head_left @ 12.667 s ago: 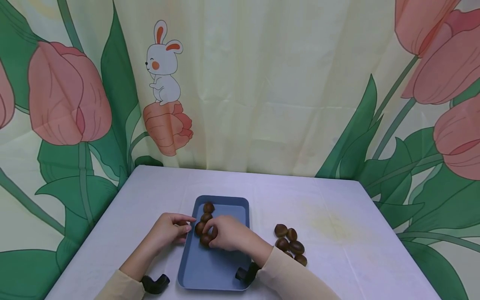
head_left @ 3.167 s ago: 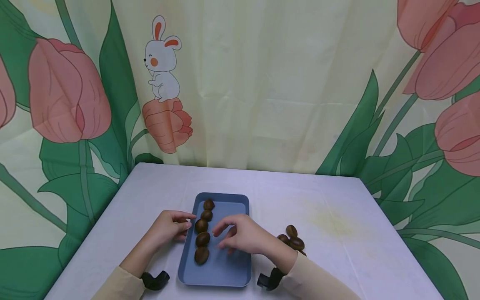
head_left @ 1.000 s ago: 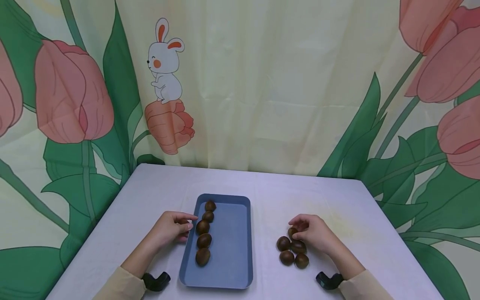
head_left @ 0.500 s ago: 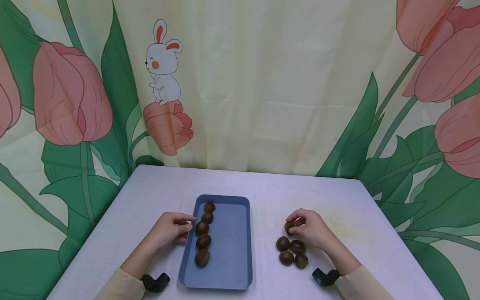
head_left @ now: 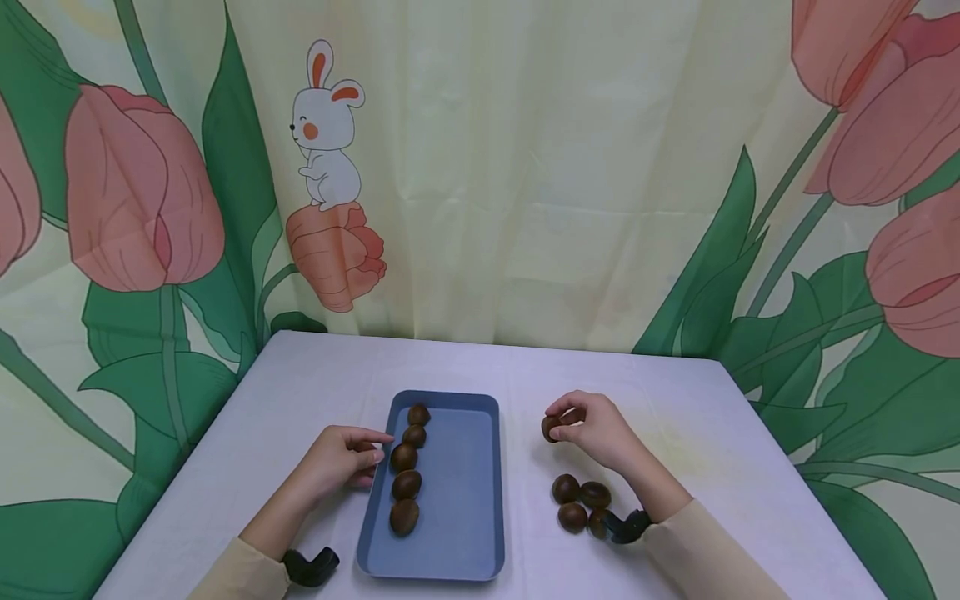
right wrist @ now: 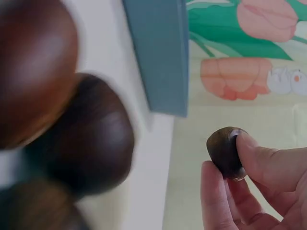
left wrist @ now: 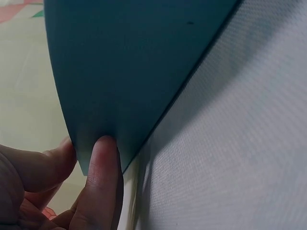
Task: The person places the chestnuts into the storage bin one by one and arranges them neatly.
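The right hand (head_left: 597, 429) pinches a brown chestnut (head_left: 550, 429) between thumb and fingertips, lifted off the table to the right of the blue tray (head_left: 461, 500). In the right wrist view this chestnut (right wrist: 222, 152) shows dark and glossy at the fingertips. Along the tray's left side, several chestnuts (head_left: 406, 484) lie in a row from the far end toward the near end. The left hand (head_left: 339, 462) pinches the tray's left rim, thumb against the outer wall (left wrist: 110, 91) in the left wrist view and a finger at the top edge.
Several loose chestnuts (head_left: 573, 517) lie grouped on the white tablecloth (head_left: 525, 367), right of the tray; one is partly covered by the black wrist camera (head_left: 628, 527). Chestnuts (right wrist: 96, 139) loom blurred in the right wrist view. A printed curtain (head_left: 525, 183) hangs behind the table.
A fifth chestnut joined the tray's row earlier. Since one second ago, the right hand has taken a chestnut from the table group and carried it up, away and leftward. The left hand stays put.
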Demonstrator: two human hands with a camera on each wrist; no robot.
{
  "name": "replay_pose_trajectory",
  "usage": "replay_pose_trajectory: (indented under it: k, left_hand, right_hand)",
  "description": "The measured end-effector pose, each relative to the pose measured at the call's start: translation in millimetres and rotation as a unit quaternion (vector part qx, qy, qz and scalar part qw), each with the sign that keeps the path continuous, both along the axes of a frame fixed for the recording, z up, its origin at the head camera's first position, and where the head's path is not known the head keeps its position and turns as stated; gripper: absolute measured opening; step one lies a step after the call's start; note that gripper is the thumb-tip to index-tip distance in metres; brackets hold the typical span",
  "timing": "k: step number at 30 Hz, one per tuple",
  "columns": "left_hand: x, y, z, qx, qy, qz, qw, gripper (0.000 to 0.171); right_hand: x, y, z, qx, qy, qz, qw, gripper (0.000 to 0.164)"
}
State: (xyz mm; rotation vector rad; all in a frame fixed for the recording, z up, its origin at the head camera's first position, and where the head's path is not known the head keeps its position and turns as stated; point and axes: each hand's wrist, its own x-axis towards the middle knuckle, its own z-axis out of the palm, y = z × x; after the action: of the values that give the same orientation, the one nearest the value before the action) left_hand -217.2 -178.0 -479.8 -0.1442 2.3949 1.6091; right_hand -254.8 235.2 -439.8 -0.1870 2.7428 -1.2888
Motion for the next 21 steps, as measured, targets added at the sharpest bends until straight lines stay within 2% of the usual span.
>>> replay_pose_trajectory:
  k: [8,14,21]
  left_hand:
    - [-1.2,-0.4,-0.2,0.003,-0.01,0.003,0.9999,0.027]
    - [-1.2,-0.3,-0.6,0.004,-0.015,0.007,0.9998,0.026]
    - [-0.6,0.7,2.0,0.003,-0.019,0.008,0.9998,0.026]
  right_hand:
    - [-14.6,-33.5,6.3,-0.026,0.01,0.013,1.0,0.024]
    - [-24.7,-57.5,3.1,-0.046,0.022,0.042,0.998,0.023]
    - [-35.3,-82.8,-1.1,-0.06,0.019,0.056,0.996,0.019]
